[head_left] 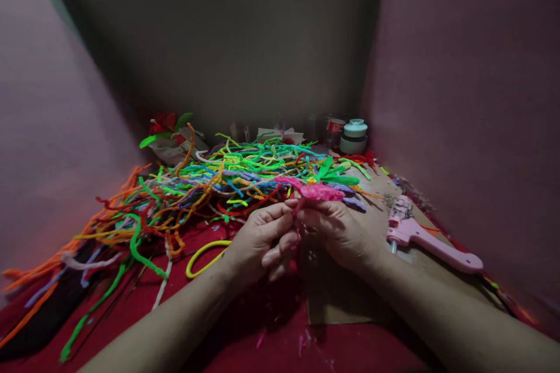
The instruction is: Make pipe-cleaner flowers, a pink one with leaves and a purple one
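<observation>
Pink fuzzy pipe cleaners [321,191], bent into a petal-like shape, stick up above my fingertips in the middle of the view. My left hand [269,239] pinches their lower end between thumb and forefinger, its other fingers curled. Close against it, my right hand [336,230] grips the same pink piece from the other side. The fingertips of both hands nearly meet, and they hide where the pink strands join. Behind the hands spreads a tangled heap of pipe cleaners [192,198] in green, orange, blue, red and white.
A pink hot glue gun [441,247] lies on a cardboard sheet [350,309] at right. A yellow loop [196,265] rests on the red cloth [184,326] left of my hands. At the back stands a pale teal lidded jar [353,137]. Walls rise on both sides.
</observation>
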The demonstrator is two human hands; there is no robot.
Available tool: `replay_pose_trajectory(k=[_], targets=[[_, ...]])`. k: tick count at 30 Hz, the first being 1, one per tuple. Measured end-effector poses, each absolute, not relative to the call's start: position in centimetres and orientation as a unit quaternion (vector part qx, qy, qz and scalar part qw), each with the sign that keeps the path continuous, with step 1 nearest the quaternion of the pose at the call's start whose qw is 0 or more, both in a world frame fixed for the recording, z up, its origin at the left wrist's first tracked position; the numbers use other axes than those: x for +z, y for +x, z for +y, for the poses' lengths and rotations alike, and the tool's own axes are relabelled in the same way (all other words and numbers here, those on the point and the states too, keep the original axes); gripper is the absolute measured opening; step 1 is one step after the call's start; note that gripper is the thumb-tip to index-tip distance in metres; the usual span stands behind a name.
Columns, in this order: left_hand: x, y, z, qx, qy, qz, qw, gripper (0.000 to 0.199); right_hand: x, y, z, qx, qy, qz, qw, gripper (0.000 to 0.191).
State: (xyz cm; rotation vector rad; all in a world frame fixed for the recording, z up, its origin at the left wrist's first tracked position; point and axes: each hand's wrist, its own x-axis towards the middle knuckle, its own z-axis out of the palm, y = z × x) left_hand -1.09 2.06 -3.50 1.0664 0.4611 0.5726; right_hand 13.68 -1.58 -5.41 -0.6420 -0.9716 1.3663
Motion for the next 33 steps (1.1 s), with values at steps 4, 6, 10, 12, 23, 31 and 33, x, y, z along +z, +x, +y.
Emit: replay_pose_trajectory(k=[4, 6, 10, 12, 23, 31, 33], targets=[[-4.1, -1.0, 2.3, 0.238, 0.457, 0.164, 0.841, 0.025, -5.6, 13.6, -1.6, 0.624, -0.266, -0.416, 0.606, 0.015], [-4.2, -0.9, 2.2, 0.246, 0.465, 0.173, 0.833, 0.027, -5.9, 13.7, -1.5, 0.615, -0.276, -0.420, 0.607, 0.014], [-3.5, -0.6, 1.8, 0.274, 0.545, 0.231, 0.758, 0.017, -6.5, 14.1, -1.2, 0.604, -0.272, -0.416, 0.623, 0.022], [-2.9, -0.6, 1.7, 0.269, 0.598, 0.251, 0.713, 0.014, -6.9, 14.4, -1.0, 0.597, -0.282, -0.414, 0.626, 0.027], [-2.4, -0.9, 2.3, 0.213, 0.657, 0.252, 0.678, 0.014, -6.4, 14.3, -1.5, 0.589, -0.331, -0.388, 0.626, 0.023], [1.2, -3.0, 1.9, 0.366, 0.711, 0.339, 0.495, 0.014, -3.6, 14.0, -2.3, 0.333, -0.400, -0.455, 0.723, 0.007], [1.6, -3.0, 0.5, 0.338, 0.692, 0.333, 0.544, 0.015, -3.5, 13.9, -2.7, 0.270, -0.402, -0.485, 0.728, 0.008]])
